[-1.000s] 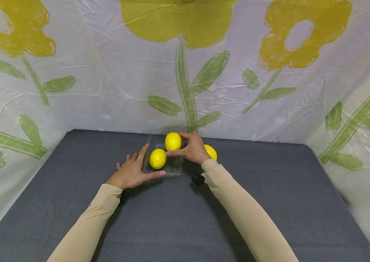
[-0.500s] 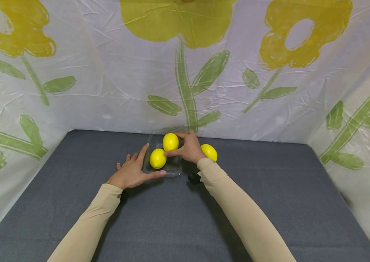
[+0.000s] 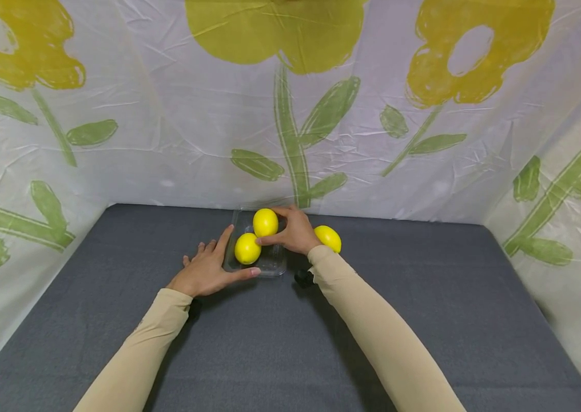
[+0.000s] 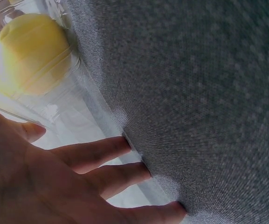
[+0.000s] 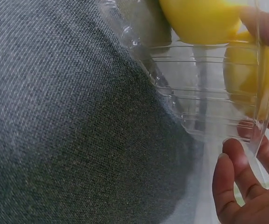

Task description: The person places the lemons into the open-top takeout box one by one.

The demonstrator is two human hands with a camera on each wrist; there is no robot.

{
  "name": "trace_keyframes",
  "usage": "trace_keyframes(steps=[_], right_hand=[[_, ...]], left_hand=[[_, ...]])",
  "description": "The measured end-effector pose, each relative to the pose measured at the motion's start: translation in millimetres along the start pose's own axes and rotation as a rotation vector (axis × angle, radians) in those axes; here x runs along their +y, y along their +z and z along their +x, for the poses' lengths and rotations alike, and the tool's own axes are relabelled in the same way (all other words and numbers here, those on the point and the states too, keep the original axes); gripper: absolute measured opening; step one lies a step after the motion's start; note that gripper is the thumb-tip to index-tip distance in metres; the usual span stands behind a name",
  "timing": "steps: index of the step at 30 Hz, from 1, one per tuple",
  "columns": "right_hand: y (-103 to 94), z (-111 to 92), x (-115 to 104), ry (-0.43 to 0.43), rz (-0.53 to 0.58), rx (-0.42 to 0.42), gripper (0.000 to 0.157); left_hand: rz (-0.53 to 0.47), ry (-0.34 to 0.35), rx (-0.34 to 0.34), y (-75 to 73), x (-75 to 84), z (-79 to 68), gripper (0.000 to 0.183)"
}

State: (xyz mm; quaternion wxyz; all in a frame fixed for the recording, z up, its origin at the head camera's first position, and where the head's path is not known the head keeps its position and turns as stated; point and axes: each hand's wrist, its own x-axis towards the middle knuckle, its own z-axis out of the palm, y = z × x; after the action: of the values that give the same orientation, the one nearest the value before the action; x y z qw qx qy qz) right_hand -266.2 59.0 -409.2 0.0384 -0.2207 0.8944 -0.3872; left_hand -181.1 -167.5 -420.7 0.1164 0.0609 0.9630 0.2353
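Note:
In the head view, a clear plastic container (image 3: 273,266) stands at the back of the table. One yellow lemon (image 3: 247,249) lies inside it. My right hand (image 3: 298,232) pinches a second lemon (image 3: 265,222) between thumb and fingers, beyond the first and over the container. Its lower side shows through the clear wall in the right wrist view. My left hand (image 3: 204,273) is spread along the container's left and near sides, thumb and index finger wide apart; the left wrist view has its straight fingers (image 4: 101,154) by the wall. Behind my right wrist lies a third lemon (image 3: 328,238), partly covered.
Dark grey cloth (image 3: 249,349) covers the table. A white sheet (image 3: 167,126) with printed yellow flowers and green leaves hangs close behind the table's back edge and along both sides. A small black piece (image 3: 303,278) sits under my right wrist.
My right hand has shifted slightly left with its lemon, towards the lemon in the container. More of the third lemon shows now. The left hand has stayed still.

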Motion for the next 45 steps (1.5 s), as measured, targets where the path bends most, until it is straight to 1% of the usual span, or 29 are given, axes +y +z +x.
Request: trace_keyframes(steps=[5, 8, 14, 22, 24, 29, 33, 45], right_hand=[[-1.0, 0, 0, -0.004, 0.000, -0.013, 0.081], [-1.1, 0, -1, 0.009, -0.005, -0.012, 0.085], [-2.0, -2, -3, 0.052, -0.001, 0.026, 0.088], [-5.1, -4, -1, 0.068, 0.018, 0.068, 0.090], [-5.6, -4, 0, 0.071, 0.020, 0.072, 0.088], [-3.5, -2, 5, 0.052, 0.024, 0.030, 0.080], [-1.1, -4, 8, 0.063, 0.035, -0.019, 0.081], [2.9, 2, 10, 0.109, 0.045, -0.089, 0.083]], left_hand=[[-0.001, 0.002, 0.003, -0.2, -0.1, -0.3, 0.128], [-0.001, 0.005, 0.004, 0.1, -0.2, -0.3, 0.128], [0.003, 0.010, 0.004, 0.9, -0.5, -0.1, 0.127], [0.002, 0.005, 0.001, 0.3, 0.0, -0.8, 0.127], [-0.001, 0.005, 0.002, 0.3, -0.2, -0.9, 0.127], [-0.003, 0.006, 0.008, 0.6, -1.2, -0.4, 0.127], [-0.007, 0.005, 0.006, 1.8, -1.1, -0.1, 0.127], [-0.008, -0.005, 0.001, 0.2, -0.6, -1.1, 0.127]])
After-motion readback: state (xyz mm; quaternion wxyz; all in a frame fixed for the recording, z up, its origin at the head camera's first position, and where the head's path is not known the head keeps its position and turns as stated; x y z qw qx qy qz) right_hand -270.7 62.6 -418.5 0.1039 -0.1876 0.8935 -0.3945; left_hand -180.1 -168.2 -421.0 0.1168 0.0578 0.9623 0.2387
